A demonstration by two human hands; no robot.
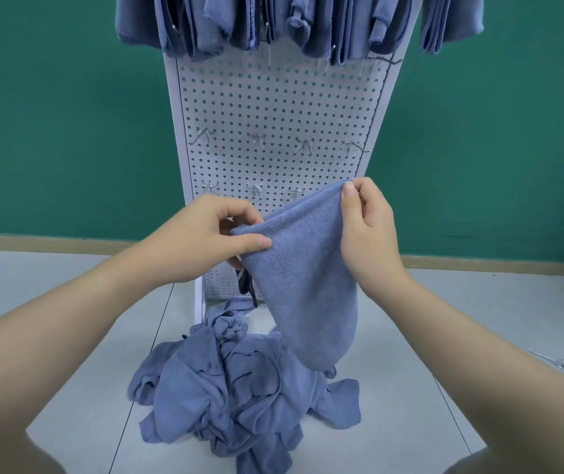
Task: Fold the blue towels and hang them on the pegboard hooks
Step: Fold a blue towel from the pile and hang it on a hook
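Observation:
A blue towel (pixel 304 282) hangs doubled over in front of the white pegboard (pixel 273 107). My left hand (pixel 212 234) pinches its lower left corner between thumb and fingers. My right hand (pixel 366 230) pinches the upper right corner, higher than the left. The towel's folded end droops down toward a crumpled pile of blue towels (pixel 236 388) on the floor. Several folded blue towels (pixel 294 22) hang from hooks along the top of the pegboard. Bare metal hooks (pixel 256 140) stick out in two rows lower on the board.
The pegboard stand rests on a pale tiled floor (pixel 68 302) against a green wall (pixel 61 114) with a tan baseboard. A loose metal hook (pixel 550 360) lies on the floor at the right.

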